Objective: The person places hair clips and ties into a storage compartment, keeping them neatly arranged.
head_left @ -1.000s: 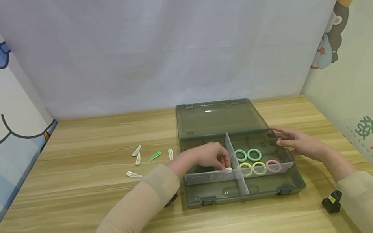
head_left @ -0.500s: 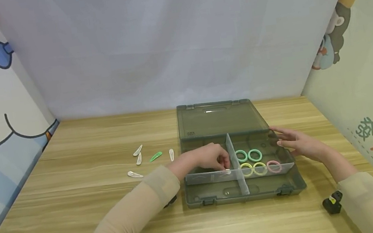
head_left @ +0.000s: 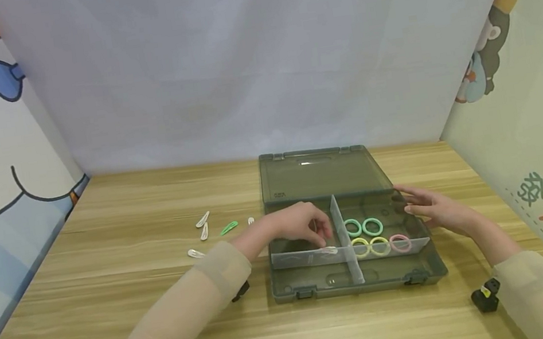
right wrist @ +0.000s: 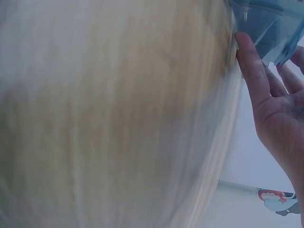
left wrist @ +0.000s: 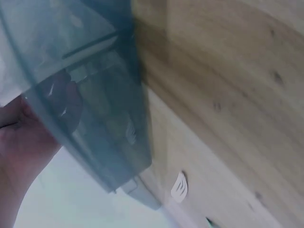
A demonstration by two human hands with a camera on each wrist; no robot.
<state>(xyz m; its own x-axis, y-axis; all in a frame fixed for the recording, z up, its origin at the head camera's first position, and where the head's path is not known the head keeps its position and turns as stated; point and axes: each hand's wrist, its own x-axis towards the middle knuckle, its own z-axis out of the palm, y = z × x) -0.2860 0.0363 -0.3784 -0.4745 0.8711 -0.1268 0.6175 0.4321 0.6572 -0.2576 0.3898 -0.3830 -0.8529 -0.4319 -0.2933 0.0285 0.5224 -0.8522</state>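
Smoky-grey translucent plastic is filling the middle of the action: a flat, divided storage box [head_left: 335, 291] is lying open on a pale wood-grain table [head_left: 150, 198], its hinged lid [head_left: 322, 177] folded back toward the far side. Inside the left rear compartment [head_left: 286, 247], the left hand [head_left: 302, 225] is bending its fingers low over a small white teardrop-shaped hair clip [head_left: 330, 251], which is showing right by the fingertips, next to the clear cross divider [head_left: 300, 259]. Whether thumb and finger are pinching it or just brushing it, I cannot tell. Over on the right, the right hand [head_left: 436, 210] is spreading its fingers against the box's outer side, apparently bracing it.

Good handling here is asking, I judge, for a light, low touch: clip flat, knuckles clear of the divider's edge, the bracing hand pressing gently so nothing is skidding.

Now the contents! Right rear compartment [head_left: 389, 213] is showing five slim rings: two mint-green rings [head_left: 363, 228], two yellow rings [head_left: 370, 247] and one pink ring [head_left: 391, 244]. Outside, to the left, four more white clips [head_left: 203, 219] and one bright green clip [head_left: 229, 227] are resting on the wood.
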